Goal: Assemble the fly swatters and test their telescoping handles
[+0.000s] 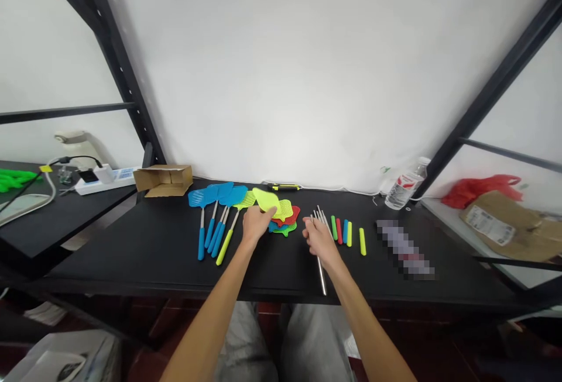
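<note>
My left hand (255, 225) grips a yellow fly swatter head (264, 199) between thumb and fingers, lifted over a small stack of loose heads, among them a red head (291, 216) and a green head (285, 230). In my right hand (320, 238), fingers curled, is a slim metal rod (322, 279) whose lower end points toward me. Several more metal rods (322, 214) lie just behind that hand. To its right sit short coloured handle grips (339, 231), with a separate yellow grip (362, 241). Left of my left hand lie assembled blue swatters (212, 218) and one yellow-green swatter (225, 246).
An open cardboard box (163, 182) stands at the back left, near a power strip (109, 178). Against the wall lie a black-and-yellow utility knife (283, 186) and, farther right, a water bottle (406, 186). A blurred-out item (406, 250) rests on the right of the black table (144, 253).
</note>
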Demonstrator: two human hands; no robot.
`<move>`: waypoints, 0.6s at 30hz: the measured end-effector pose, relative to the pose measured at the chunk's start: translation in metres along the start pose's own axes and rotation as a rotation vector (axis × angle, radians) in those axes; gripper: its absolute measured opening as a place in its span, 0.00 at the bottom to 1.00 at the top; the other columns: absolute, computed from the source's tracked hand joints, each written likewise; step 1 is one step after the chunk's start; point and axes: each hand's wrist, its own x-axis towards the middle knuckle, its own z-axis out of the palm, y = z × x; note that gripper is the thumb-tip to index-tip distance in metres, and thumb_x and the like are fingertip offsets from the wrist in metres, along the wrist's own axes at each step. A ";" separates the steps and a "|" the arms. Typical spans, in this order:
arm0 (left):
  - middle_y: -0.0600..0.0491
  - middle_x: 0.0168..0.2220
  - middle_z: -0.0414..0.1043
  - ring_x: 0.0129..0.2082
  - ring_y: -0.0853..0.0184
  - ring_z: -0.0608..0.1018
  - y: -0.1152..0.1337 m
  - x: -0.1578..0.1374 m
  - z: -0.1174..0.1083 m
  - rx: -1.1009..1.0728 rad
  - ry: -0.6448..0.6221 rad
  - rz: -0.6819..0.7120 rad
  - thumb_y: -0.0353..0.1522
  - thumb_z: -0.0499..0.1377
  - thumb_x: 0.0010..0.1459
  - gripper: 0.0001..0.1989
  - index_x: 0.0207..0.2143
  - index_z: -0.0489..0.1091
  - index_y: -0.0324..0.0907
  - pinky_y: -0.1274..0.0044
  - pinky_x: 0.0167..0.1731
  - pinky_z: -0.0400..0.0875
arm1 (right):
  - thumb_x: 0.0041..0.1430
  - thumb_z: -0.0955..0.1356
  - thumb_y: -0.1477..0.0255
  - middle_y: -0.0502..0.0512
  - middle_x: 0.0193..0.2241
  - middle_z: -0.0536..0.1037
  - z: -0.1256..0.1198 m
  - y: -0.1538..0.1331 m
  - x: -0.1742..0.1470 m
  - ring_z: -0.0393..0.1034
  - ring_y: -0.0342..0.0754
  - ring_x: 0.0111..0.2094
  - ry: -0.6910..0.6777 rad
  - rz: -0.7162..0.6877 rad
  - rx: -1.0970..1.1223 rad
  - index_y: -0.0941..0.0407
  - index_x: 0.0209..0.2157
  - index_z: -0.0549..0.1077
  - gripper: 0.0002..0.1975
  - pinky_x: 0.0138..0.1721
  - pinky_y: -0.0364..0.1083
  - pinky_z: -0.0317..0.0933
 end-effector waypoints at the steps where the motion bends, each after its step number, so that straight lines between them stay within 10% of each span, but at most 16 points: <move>1: 0.47 0.27 0.75 0.33 0.58 0.78 -0.003 -0.003 0.004 0.080 -0.006 -0.009 0.47 0.57 0.54 0.19 0.22 0.71 0.42 0.75 0.28 0.64 | 0.64 0.58 0.67 0.56 0.34 0.77 -0.001 -0.004 0.011 0.68 0.44 0.25 0.048 -0.026 -0.129 0.56 0.47 0.72 0.17 0.23 0.41 0.57; 5: 0.42 0.34 0.78 0.40 0.51 0.79 -0.004 -0.008 0.013 0.309 -0.028 -0.070 0.52 0.56 0.53 0.22 0.27 0.73 0.42 0.72 0.32 0.67 | 0.60 0.61 0.77 0.64 0.42 0.78 0.000 -0.013 0.040 0.73 0.52 0.44 0.101 -0.079 -0.631 0.59 0.43 0.75 0.15 0.41 0.44 0.61; 12: 0.37 0.36 0.78 0.42 0.48 0.79 0.002 -0.004 -0.003 0.400 -0.253 -0.113 0.61 0.53 0.49 0.33 0.30 0.75 0.40 0.69 0.36 0.69 | 0.65 0.64 0.70 0.68 0.46 0.75 0.015 -0.008 0.051 0.74 0.57 0.45 0.210 -0.077 -0.944 0.61 0.45 0.75 0.12 0.41 0.47 0.62; 18: 0.36 0.38 0.77 0.42 0.47 0.79 -0.007 -0.023 -0.033 0.591 -0.021 -0.003 0.58 0.52 0.56 0.31 0.35 0.75 0.39 0.67 0.38 0.69 | 0.66 0.64 0.67 0.68 0.46 0.74 0.012 -0.011 0.042 0.74 0.56 0.45 0.260 -0.122 -0.891 0.59 0.48 0.74 0.14 0.41 0.48 0.62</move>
